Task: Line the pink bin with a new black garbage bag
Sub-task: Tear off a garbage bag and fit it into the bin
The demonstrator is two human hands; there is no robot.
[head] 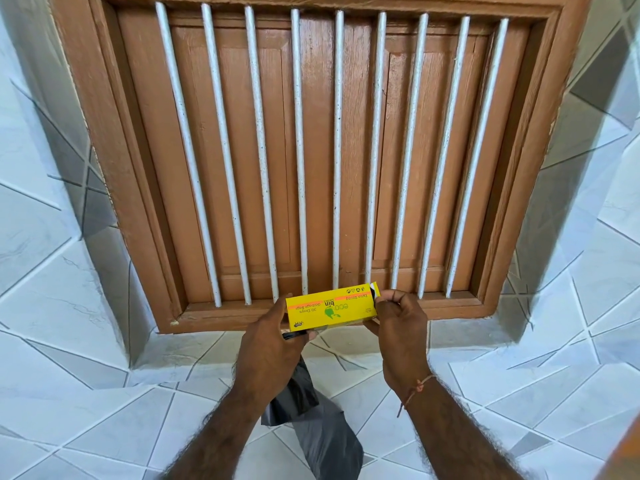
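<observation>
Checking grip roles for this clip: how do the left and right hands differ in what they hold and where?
The left hand wraps the yellow garbage bag box at its left end and also holds a black garbage bag hanging below; the right hand pinches the box's right end flap and wears a wrist thread. Both grip the same box.

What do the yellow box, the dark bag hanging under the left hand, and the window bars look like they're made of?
Yellow box: printed cardboard, by its sharp folded edges and end flap. Black bag: thin plastic film, limp and creased with a dull sheen. Window bars: probably metal painted white; the paint is speckled, perhaps rust.
</observation>
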